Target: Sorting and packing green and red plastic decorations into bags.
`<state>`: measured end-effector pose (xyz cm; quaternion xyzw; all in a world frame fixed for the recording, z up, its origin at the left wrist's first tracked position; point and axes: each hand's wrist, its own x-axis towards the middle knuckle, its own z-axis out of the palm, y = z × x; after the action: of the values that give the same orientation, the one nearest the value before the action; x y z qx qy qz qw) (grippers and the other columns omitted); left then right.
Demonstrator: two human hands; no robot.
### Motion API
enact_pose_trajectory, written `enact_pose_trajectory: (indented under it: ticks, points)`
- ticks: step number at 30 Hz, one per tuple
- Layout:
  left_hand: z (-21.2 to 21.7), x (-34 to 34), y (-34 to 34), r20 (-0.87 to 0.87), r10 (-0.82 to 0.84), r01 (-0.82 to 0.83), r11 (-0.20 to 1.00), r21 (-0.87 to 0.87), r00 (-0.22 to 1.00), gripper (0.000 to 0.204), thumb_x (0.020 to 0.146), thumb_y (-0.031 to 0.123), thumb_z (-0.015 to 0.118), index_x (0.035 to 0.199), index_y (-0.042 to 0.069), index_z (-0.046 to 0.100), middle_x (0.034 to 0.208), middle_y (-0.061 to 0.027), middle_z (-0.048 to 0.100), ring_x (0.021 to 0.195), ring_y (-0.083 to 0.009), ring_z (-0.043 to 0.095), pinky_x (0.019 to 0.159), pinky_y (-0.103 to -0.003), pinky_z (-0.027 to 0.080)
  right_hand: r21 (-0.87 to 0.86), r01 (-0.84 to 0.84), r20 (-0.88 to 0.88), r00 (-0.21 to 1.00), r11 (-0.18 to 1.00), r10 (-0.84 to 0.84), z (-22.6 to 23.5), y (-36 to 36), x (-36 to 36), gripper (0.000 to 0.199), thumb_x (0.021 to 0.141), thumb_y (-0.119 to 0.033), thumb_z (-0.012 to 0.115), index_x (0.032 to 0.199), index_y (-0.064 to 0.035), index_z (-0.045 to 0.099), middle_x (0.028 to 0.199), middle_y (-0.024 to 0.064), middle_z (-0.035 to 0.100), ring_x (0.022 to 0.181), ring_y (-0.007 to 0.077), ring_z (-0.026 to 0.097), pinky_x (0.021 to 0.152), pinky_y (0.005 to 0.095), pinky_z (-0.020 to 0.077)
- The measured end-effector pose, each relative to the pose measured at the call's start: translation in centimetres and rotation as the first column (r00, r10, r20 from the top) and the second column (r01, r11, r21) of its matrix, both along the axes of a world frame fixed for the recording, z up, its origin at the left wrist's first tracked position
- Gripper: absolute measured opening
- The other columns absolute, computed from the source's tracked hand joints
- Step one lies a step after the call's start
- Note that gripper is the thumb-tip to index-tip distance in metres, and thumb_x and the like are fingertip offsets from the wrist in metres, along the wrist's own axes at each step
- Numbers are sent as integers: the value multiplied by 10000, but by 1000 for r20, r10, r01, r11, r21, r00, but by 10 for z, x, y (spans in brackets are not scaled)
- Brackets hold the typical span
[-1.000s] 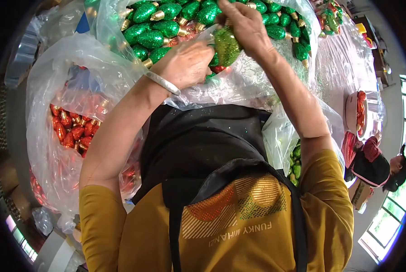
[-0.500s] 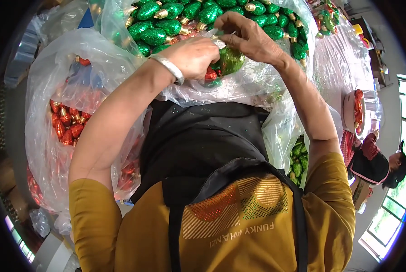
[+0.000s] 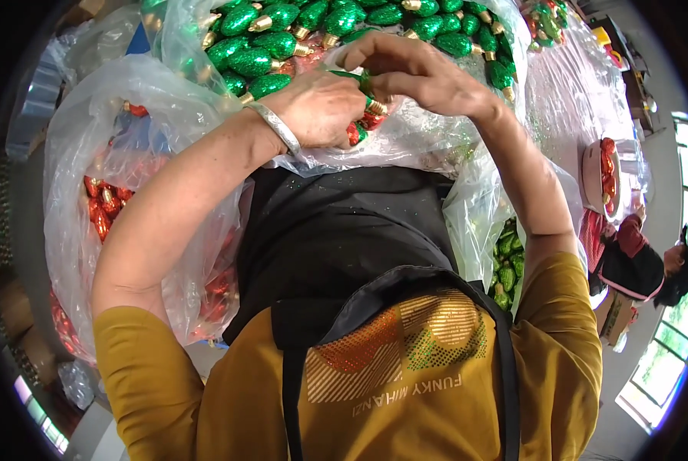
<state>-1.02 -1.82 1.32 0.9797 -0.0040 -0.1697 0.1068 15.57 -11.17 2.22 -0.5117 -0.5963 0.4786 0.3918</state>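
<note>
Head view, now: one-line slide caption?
Left hand and right hand, close together beside glittery green bulb-shaped ornaments; shiny red ornaments in a translucent plastic bag.

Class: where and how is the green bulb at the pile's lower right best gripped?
Probably pinched by the gold cap, from the near side: on this green bulb the cap is narrower than the body and points down the picture, away from the other bulbs.

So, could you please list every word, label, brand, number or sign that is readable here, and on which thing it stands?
Mustard shirt: one line of pale lettering, upside down in this view; I do not copy out printed words.
Cardboard box at right: possible marks, too small to read.
Green bulb ornaments: no writing that I can make out.
</note>
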Motion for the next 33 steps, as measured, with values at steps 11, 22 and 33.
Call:
enact_pose_trajectory:
  ticks: [11,22,33]
  points:
    - [-19,-11,18,226,-20,44,993,-105,974,260,872,234,515,873,-3,621,857,-190,581,808,-344,586,766,-423,446,-100,-221,656,718,970,231,-8,13,9,413,807,-229,649,1150,-16,558,1066,140,563,1031,302,547,872,421,429]
    - [-24,-12,13,359,102,-46,986,-162,928,206,748,180,616,866,12,639,837,-140,588,873,-309,564,813,-391,469,-267,-508,652,531,819,541,9,45,11,484,675,-161,759,1103,-5,595,973,171,608,951,310,597,771,393,460]
    - [-15,-11,11,260,273,-223,953,-207,926,383,621,127,763,940,-39,631,1011,-164,589,962,-334,567,824,-394,453,-235,-368,853,366,900,373,8,24,-22,407,637,-175,776,989,-26,635,772,174,638,798,328,631,685,389,482]
